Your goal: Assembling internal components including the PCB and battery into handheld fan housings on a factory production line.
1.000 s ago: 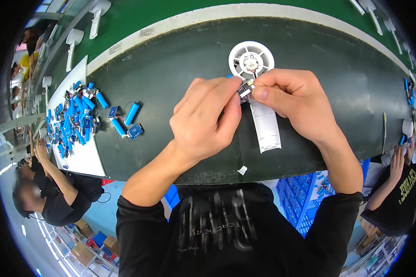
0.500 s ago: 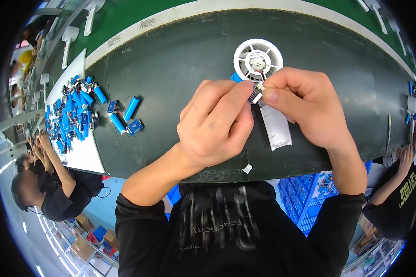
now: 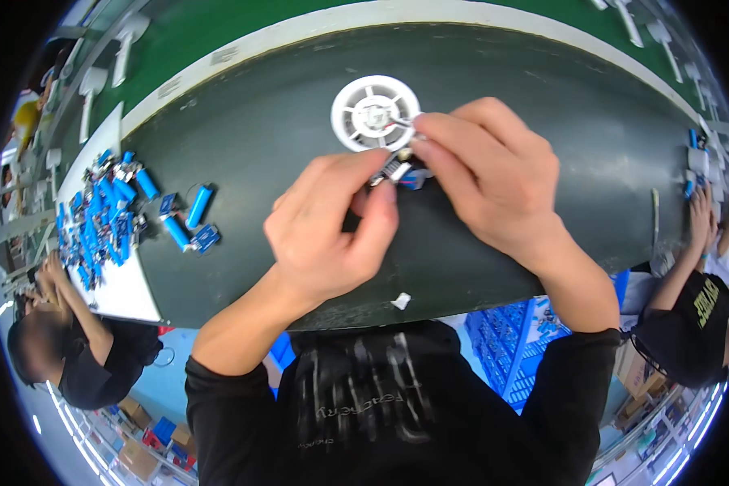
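Head view: one picture, looking down at a dark belt (image 3: 243,146).
Left hand (image 3: 332,235): fingers pinched on one small part (image 3: 393,172), silver and blue.
Right hand (image 3: 490,182): fingers pinch the same small part from the other side.
Small part: held between both hands, just above the belt, next to the fan.
White round fan (image 3: 373,113): one, flat on the belt, touching the right fingertips.
Blue batteries (image 3: 97,215): a big pile on a white sheet at the left, too many to count; about four lie loose beside it.
White scrap (image 3: 400,301): one, near the belt's front edge.

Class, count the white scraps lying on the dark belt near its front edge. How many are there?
1: a white scrap lies on the belt near its front edge, below the left hand. The hands may hide others.
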`<action>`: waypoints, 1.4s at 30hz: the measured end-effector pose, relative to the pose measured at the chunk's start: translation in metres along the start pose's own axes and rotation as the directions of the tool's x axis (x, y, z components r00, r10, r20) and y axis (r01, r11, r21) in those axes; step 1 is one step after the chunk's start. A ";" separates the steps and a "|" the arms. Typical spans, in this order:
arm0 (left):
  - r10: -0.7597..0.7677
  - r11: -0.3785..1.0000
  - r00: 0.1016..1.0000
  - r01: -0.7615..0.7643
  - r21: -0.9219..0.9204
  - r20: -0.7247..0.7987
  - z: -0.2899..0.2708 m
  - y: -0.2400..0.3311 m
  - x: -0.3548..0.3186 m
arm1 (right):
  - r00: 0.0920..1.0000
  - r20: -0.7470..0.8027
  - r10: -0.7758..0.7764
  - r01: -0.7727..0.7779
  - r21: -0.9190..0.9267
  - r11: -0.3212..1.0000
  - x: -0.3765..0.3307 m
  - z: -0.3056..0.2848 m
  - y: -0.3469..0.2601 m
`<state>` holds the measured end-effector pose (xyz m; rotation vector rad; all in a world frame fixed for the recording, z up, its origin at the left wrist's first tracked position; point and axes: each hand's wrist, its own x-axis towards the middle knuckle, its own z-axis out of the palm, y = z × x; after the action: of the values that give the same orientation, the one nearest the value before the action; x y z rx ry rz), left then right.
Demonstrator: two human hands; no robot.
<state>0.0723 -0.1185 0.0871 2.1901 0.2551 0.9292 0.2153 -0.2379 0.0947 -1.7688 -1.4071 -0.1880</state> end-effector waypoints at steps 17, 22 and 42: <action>-0.185 0.976 0.983 0.185 -0.117 0.018 -0.001 -0.004 -0.010 | 0.999 -0.027 -0.025 0.020 -0.158 0.987 0.003 -0.006 0.009; -0.201 0.968 0.979 0.197 -0.156 -0.010 -0.001 -0.006 -0.010 | 1.000 0.000 -0.015 0.015 -0.153 0.988 0.005 -0.006 0.006; 0.227 0.973 0.970 -0.229 -0.014 -0.086 -0.004 -0.014 0.001 | 0.962 0.234 -0.143 0.085 0.243 0.966 0.004 -0.003 -0.003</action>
<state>0.0717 -0.1058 0.0792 2.1927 0.0298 1.1457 0.2154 -0.2367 0.1003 -1.5591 -1.6412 0.1390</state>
